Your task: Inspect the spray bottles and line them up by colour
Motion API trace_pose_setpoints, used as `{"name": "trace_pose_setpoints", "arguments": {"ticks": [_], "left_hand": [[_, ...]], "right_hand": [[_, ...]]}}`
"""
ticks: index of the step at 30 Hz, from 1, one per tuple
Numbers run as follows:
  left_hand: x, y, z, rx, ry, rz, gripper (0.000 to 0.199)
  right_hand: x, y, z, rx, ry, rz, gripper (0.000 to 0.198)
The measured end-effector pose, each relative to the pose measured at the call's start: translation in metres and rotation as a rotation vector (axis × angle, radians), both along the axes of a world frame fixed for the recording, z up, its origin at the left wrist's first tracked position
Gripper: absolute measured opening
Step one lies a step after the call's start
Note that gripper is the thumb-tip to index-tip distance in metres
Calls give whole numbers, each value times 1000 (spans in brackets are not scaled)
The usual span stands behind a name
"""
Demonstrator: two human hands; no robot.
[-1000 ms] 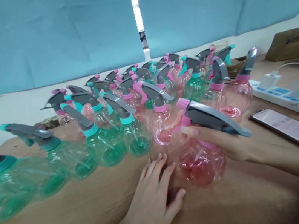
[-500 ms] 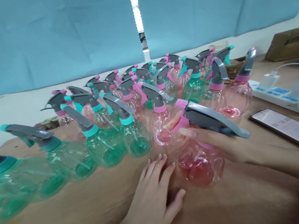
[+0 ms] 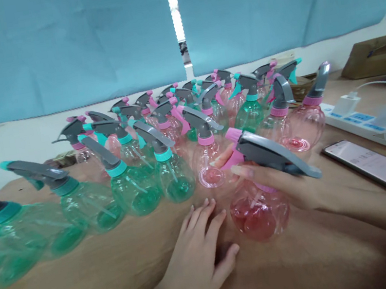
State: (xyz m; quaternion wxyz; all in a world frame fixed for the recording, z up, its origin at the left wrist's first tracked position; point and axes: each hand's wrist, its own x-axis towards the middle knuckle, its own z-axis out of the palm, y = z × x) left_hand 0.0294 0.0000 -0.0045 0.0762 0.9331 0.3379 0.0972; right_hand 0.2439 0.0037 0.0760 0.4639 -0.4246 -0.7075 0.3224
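A clear pink spray bottle with a grey and pink spray head stands on the table at centre right. My right hand is closed around its neck, with fingers at the pink trigger under the nozzle. The nozzle points to the upper left. My left hand lies palm down on the tabletop, fingers stretched out, just left of that bottle and holding nothing. Just beyond my hands are another pink spray bottle and a green spray bottle.
Several more pink and green spray bottles crowd the back, and a row of green bottles runs left. At right lie a phone with its screen lit, a white power strip with plugs, and a brown box. A blue curtain hangs behind.
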Motion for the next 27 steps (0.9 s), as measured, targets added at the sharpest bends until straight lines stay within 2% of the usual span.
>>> {"name": "trace_pose_setpoints", "arguments": {"ticks": [5,10,18,23,27], "left_hand": [[0,0,1,2,-7,3,46],[0,-1,2,-3,6,11,46],[0,-1,1,-5,-20,10,45],[0,-1,2,-4,-9,8,45],[0,-1,1,-7,-3,13,45]], "right_hand": [[-1,1,0,26,-5,-17,29],[1,1,0,27,-36,-21,23],[0,3,-2,41,-44,-36,31],[-1,3,-2,61,-115,-114,24],[0,1,-3,47,-72,-86,28]]}}
